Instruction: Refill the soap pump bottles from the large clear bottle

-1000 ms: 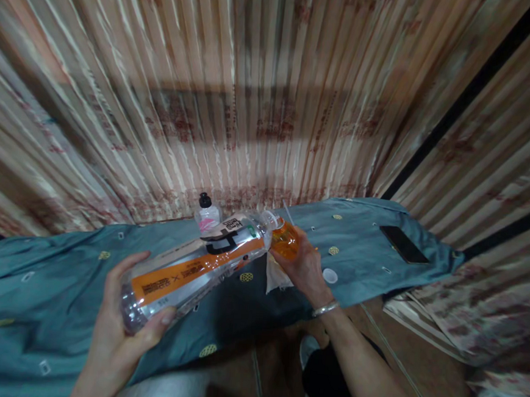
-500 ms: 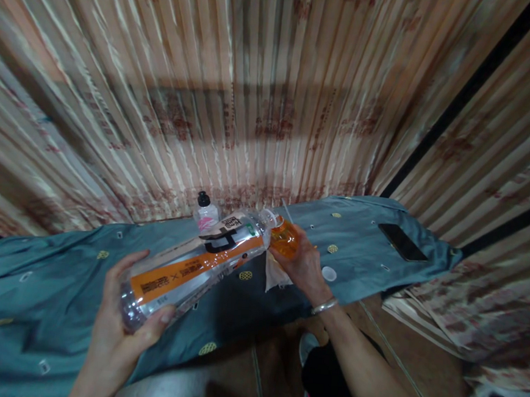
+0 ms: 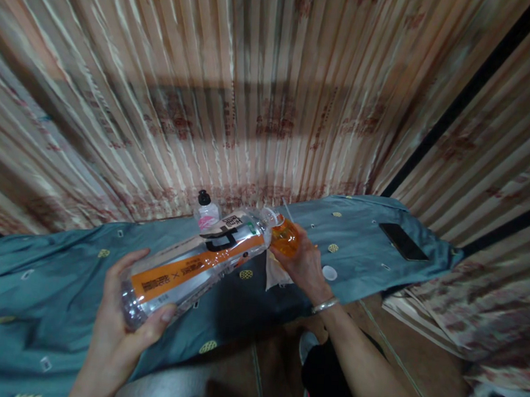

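The bottle (image 3: 198, 263) lies slantwise in the air over the cloth (image 3: 63, 286), its base toward the wearer and its neck pointing away and to the right; whether the neck end dips or rises is hard to tell from above. The left hand (image 3: 117, 327) is wrapped around the base, thumb on the near side and fingers on the far side. The right hand (image 3: 308, 266) is closed around an orange cup (image 3: 286, 238), just past the bottle's neck; the rim and the neck sit so close that contact cannot be made out. The bottle looks like thin, clear plastic, probably light, slick, and apt to dent or squirt under a hard squeeze. Its firmest places should be the ridged base, where the left hand has it, and the neck; the smooth labelled middle would likely give most. The cup is mostly hidden by fingers; it seems small and smooth, best pinched round its sides, and whether the orange is tint or liquid is unclear. Behind the bottle stands a flask (image 3: 207, 213) with a black cap. Below the bottle's neck hangs a pale sheet (image 3: 276, 277), maybe tissue. Right of the bottle, beyond the cup, a white lid (image 3: 329, 273) lies on the cloth, and a phone (image 3: 403, 242) lies farther right.
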`<state>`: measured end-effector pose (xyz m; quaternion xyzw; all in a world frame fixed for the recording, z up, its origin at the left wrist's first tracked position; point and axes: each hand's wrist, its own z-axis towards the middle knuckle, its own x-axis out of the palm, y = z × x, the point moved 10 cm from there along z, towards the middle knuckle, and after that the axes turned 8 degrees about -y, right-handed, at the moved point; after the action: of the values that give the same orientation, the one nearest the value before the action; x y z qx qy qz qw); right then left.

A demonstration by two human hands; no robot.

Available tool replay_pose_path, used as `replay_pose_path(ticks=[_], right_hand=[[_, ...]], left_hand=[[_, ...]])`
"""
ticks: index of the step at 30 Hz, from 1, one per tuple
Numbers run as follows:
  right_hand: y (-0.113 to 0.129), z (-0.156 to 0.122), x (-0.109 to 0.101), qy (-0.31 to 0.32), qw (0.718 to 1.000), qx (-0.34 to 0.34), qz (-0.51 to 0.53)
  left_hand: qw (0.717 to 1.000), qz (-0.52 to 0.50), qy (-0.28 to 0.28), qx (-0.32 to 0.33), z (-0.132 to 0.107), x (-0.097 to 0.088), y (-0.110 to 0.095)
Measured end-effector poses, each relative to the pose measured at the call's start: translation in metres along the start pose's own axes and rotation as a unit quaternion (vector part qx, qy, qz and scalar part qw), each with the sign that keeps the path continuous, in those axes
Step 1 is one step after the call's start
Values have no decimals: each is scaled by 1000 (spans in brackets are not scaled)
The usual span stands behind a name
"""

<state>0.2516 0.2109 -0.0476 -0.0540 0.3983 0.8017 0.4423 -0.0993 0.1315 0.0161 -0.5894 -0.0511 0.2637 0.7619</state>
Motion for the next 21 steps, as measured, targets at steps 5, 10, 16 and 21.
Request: replay_pose_path(ticks=[5,10,16,21], right_hand=[[3,0,-1,-5,1000,-3,5],[4,0,-3,-5,1000,3,0],[3,0,0,-1,1000,-4,2],[1,-1,-1,-13,1000,-12,-4]], left_hand=[[1000,11,-1,18,1,-1,-2],[1000,12,-2,16,1,-1,-3],[1000,15,1,16,0,1,-7],[1000,17,-3,19,-1,0,-8]])
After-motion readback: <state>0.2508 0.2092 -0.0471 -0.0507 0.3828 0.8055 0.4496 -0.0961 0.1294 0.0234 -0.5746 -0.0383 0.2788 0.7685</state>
